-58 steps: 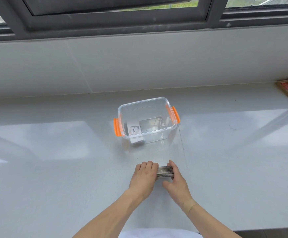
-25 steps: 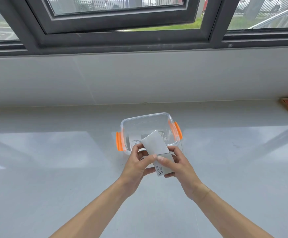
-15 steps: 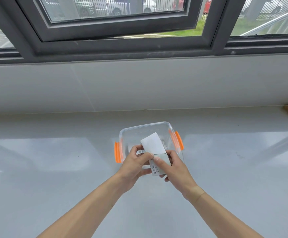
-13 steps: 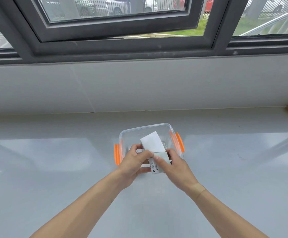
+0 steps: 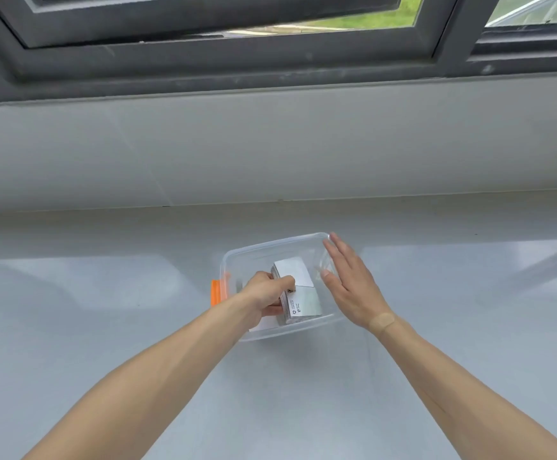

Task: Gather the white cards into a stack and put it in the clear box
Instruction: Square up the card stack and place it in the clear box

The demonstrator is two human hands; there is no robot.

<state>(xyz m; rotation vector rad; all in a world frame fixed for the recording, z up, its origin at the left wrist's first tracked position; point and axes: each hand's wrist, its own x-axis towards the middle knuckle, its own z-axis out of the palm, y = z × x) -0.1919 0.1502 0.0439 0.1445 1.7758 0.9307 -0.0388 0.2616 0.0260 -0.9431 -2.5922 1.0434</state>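
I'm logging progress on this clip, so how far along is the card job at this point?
Gathering looks done: the white cards form one stack and none lie loose on the countertop. In hand: the left hand holds the stack inside the clear box, while the right hand is open beside the box's right side. Left: release the grip and withdraw.

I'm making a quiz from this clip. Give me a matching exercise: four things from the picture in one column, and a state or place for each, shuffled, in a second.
Things:
1. left hand
2. right hand
3. stack of white cards
4. orange latch

States or places:
A. open, fingers spread, by the box's right wall
B. on the left side of the clear box
C. inside the box, top card slid askew
D. closed in a grip on the cards

Pairs: 1-D, 2-A, 3-C, 4-B
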